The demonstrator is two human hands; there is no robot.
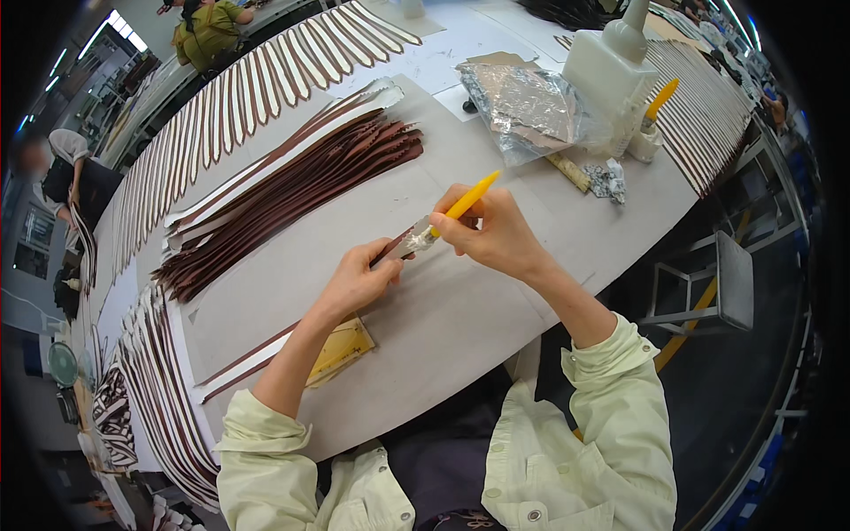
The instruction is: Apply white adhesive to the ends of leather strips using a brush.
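Note:
My left hand (365, 273) grips a long strip (259, 355), white along its middle with dark brown edges; its near end trails onto the table under my forearm. My right hand (495, 229) holds a yellow-handled brush (470, 199) like a pen. The pale bristles (420, 240) touch the strip's far end, just beyond my left fingers. Beside my left wrist lies a yellow box (340, 348), partly hidden by the forearm. Ahead is a thick bundle of dark brown strips (292, 202) with zigzag-cut ends, white-faced ones along its far side.
A plastic bag (518, 99), a white squeeze bottle (604, 86) and a small pot (644, 143) with a yellow tool stand at the right. Rows of strips line the table's far edge (265, 83) and left side (159, 391). A metal stool (734, 282) stands right. Other people work beyond.

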